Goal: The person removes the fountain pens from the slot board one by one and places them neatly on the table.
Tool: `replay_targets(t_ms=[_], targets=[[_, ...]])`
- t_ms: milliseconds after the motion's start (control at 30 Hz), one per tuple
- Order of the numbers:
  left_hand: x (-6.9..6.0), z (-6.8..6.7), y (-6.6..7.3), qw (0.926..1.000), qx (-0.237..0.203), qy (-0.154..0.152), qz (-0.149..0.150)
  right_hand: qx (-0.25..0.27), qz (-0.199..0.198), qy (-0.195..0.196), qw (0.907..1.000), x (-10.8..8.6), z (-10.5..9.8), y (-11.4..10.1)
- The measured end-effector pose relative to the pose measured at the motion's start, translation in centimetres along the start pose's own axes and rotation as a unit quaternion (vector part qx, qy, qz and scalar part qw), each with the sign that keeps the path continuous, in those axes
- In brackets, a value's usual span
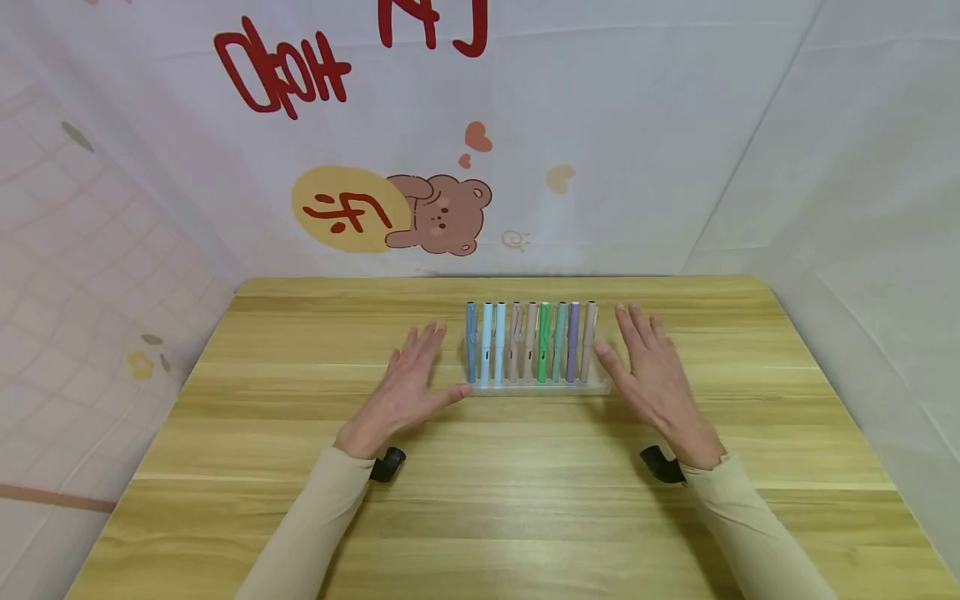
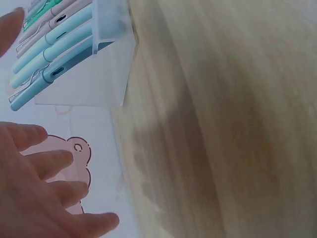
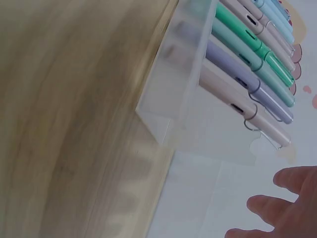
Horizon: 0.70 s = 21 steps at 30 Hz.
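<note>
A: Where're the pens (image 1: 531, 343), & any risk?

B: In the see-thru holder (image 1: 536, 389), toward the far edge of the tabletop (image 1: 525, 500), a bit R of ctr. Risk IMO: a knock. The left hand (image 1: 405, 379) & right hand (image 1: 660, 379) sit right by the holder's ends, thumbs closest, so a careless nudge could shove it askew or, worst case, tip it & spill the lot. Also, pens sit close, so plucking 1 might drag its neighbor, esp. if a clip catches.

A: OK, how do they look?

B: 9 in a row, caps up, seem to lean back. L to R: mid-blue, 2 light blue, 2 greyish pink, bright green, teal, purple, pale pinkish. Wire clips, small dark windows on some barrels. Holder's frosted, w/ a lip along the front.

A: Hands?

B: Left: spread, nothing in it. Right: fingers & thumb apart too, nothing gripped. Can't tell if either thumb actually touches the holder.

A: Rest?

B: Light sleeves (image 1: 307, 525), black bands (image 1: 387, 465) at the wrists, & a white backdrop (image 1: 637, 83) w/ a cartoon bear (image 1: 453, 218) & red lettering (image 1: 482, 25).
</note>
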<state>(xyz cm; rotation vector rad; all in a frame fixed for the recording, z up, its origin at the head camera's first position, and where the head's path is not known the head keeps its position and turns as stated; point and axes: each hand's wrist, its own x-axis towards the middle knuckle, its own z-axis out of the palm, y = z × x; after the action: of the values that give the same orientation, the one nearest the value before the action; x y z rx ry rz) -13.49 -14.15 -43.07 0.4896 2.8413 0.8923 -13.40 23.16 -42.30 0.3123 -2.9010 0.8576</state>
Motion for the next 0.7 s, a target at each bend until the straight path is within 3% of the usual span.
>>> replay_targets(t_ms=[367,700], targets=[[0.5,0.4,-0.2,0.9989,-0.028,-0.035,-0.014,0.063,0.006,0.021,0.9978,0.7,0.3,-0.5],[0.7,0.7,-0.5,0.9994,-0.023,-0.022,0.015,0.104,0.026,0.025,0.9939,1.8,0.3,-0.6]])
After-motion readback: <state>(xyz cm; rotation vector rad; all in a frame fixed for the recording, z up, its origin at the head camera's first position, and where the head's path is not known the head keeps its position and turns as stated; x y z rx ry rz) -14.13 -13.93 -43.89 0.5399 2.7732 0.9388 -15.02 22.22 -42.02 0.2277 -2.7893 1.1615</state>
